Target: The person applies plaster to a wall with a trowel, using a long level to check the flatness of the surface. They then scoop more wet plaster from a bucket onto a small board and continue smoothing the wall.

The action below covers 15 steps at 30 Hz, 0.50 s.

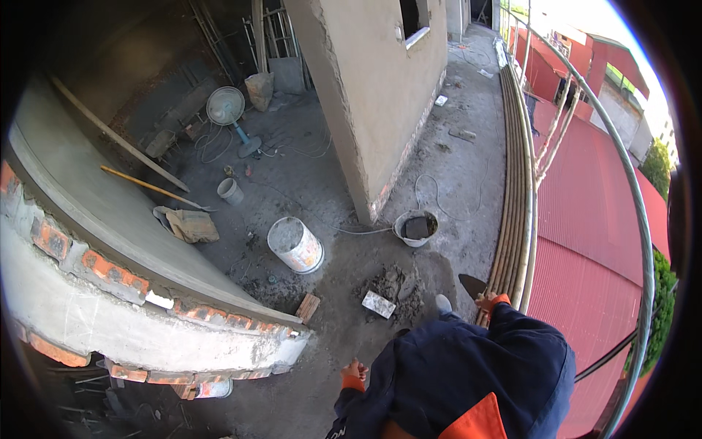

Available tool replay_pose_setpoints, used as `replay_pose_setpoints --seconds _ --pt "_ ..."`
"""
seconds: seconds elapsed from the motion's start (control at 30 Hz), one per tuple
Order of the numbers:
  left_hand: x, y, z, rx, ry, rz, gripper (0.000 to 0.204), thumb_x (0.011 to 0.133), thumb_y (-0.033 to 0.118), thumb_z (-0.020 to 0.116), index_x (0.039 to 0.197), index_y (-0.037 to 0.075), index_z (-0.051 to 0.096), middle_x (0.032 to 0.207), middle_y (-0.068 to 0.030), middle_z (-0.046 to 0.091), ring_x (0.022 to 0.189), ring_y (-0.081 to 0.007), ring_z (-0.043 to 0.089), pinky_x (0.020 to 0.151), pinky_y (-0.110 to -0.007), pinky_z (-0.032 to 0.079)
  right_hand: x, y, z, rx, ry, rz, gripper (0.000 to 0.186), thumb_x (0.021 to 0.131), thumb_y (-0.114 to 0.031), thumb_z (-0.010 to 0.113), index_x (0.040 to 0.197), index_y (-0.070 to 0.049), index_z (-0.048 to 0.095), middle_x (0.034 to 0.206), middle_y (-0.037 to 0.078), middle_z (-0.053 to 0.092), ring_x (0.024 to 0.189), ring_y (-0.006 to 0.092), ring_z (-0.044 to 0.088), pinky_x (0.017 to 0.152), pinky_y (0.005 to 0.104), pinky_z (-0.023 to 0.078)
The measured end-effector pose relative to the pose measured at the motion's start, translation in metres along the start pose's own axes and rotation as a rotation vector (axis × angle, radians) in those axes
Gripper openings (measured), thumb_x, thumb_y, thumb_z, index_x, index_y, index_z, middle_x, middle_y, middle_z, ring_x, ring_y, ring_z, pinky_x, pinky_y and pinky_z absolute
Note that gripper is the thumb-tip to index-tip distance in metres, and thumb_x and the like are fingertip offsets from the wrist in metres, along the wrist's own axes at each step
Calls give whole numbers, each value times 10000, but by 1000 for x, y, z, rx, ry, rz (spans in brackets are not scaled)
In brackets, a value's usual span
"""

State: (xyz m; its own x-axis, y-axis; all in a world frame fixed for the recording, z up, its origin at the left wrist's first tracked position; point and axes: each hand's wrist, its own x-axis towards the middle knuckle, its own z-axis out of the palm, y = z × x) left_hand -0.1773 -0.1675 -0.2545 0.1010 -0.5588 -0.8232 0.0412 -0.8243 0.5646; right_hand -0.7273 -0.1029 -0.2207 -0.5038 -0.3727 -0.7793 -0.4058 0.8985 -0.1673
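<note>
My right hand [488,303] grips a dark steel trowel [471,284] low on the right, beside a bundle of long bamboo poles [518,190]. My left hand [355,372] is lower and left, over the concrete, with its fingers curled; what is in it, if anything, is too small to make out. Ahead of me lie a mound of wet mortar [401,282] and a pale rectangular block [378,304]. Just beyond stand a black-and-white basin [414,241] with dark contents and a large white bucket [294,249].
A low brick-edged plastered wall [183,336] curves along the left. A plastered wall corner [380,110] rises ahead, beside a walkway. Inside are a standing fan [225,110], cables, a small bucket [229,192] and a long-handled shovel [157,190]. On the right are railing [625,161] and red roofs [570,293] below.
</note>
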Motion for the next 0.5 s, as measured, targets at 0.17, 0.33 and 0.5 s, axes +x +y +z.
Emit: replay_pose_setpoints --seconds 0.17,0.33,0.5 --pt "53 50 47 -49 -4 27 313 907 253 616 865 -45 529 652 -126 610 465 -218 597 317 -294 355 48 -75 -57 166 -75 -105 424 881 -420 553 834 -1 599 628 100 587 477 220 560 435 392 448" --pt "95 106 113 47 158 -36 501 869 286 650 1241 71 393 727 -152 652 502 -256 597 393 -372 455 100 -165 -95 382 -179 -224 413 883 -409 557 821 -3 594 620 88 576 480 205 551 435 381 436" --pt "99 155 209 385 11 -67 852 818 407 689 1491 274 184 1238 -249 553 1016 -389 612 710 -490 555 135 -208 -166 305 -228 -321 402 886 -398 560 807 -5 590 612 77 566 484 191 541 435 369 423"
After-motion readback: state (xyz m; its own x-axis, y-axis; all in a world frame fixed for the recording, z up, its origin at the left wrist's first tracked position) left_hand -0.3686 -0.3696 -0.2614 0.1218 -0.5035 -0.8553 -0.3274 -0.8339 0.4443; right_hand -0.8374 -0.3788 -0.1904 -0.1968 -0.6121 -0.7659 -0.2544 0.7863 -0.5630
